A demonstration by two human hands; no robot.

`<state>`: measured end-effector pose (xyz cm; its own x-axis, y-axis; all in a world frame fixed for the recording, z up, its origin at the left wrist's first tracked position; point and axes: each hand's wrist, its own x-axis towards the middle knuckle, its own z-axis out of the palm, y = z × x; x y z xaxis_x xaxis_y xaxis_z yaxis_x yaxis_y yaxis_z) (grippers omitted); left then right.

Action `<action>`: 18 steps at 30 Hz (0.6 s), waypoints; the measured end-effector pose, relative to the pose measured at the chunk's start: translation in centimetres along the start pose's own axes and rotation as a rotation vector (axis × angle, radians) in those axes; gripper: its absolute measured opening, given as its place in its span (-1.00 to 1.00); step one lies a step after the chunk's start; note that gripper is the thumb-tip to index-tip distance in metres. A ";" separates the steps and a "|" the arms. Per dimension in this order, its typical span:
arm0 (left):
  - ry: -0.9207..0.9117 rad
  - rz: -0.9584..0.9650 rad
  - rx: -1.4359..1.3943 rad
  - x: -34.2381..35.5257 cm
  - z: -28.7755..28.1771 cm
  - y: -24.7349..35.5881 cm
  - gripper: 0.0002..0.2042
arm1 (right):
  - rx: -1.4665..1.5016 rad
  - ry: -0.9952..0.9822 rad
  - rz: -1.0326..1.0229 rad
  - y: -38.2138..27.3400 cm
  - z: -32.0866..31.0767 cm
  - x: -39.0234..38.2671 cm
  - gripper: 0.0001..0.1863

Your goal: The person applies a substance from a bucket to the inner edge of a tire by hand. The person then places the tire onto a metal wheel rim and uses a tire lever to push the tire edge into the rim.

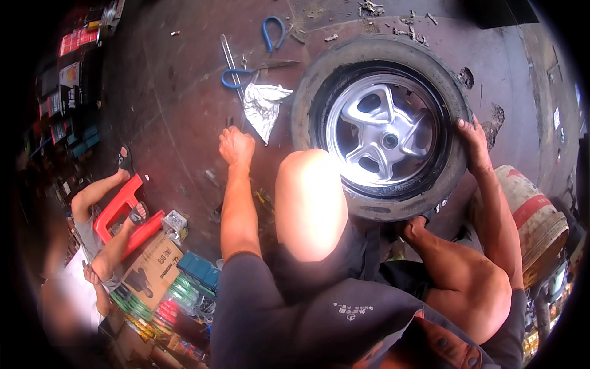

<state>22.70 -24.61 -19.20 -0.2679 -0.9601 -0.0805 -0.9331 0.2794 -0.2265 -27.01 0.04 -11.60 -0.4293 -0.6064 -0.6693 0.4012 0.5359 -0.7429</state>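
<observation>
Head view, as I see it from alongside: a tyre (310,117) on a silver wheel (391,141) lies flat on the dark red floor (172,92), ahead of the crouching person and to the right. Laid so, it cannot roll, which is likely the reason. The right hand (473,141) lies against the tyre's right edge, perhaps to steady it; some fingers are hidden, so I can't tell whether it grips or only rests. The left hand (237,146) is closed in a fist, apart from the tyre; whether it holds the dark stub (230,122) just beyond the knuckles, I can't tell. A white cloth (263,109), blue-handled shears (235,74) and a long metal rod (227,52) lie together ahead of that fist, probably for easy reach.

As for containers, a worn whitish bucket (522,212) with a red band sits by the right forearm, contents unseen. Toward the floor's near left corner, beside a co-worker (74,283) and a red stool (114,215), are a brown carton (161,261), apparently closed, a teal case (200,269) and clear packs (184,295) showing green and red goods.
</observation>
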 end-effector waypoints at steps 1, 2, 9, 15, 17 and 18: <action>-0.065 -0.048 0.027 -0.5 -0.3 -0.6 -0.83 | 0.003 -0.022 -0.007 -0.1 0.1 -0.1 -0.18; -0.143 -0.148 -0.094 -1.5 -1.0 -1.4 -0.79 | 0.017 -0.028 -0.008 -0.3 0.2 -0.1 -0.20; -0.148 -0.072 -0.771 -4.6 -11.4 -1.3 -0.87 | 0.046 0.004 0.021 -0.2 -0.3 0.0 -0.15; -0.573 0.523 -0.527 1.7 -22.0 11.8 -0.80 | 0.005 -0.037 0.057 -0.3 -0.5 0.2 -0.16; -0.680 0.701 -0.388 3.1 -22.1 16.7 -0.75 | 0.007 -0.077 0.050 -0.6 -0.4 0.2 -0.20; -0.767 0.725 -0.305 3.4 -21.8 18.4 -0.73 | 0.010 -0.074 0.032 -0.7 -0.4 0.2 -0.20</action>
<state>-0.61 -23.10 -2.45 -0.6548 -0.2755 -0.7038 -0.6626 0.6571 0.3593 -27.73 -0.26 -11.22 -0.3556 -0.6309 -0.6896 0.4218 0.5500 -0.7208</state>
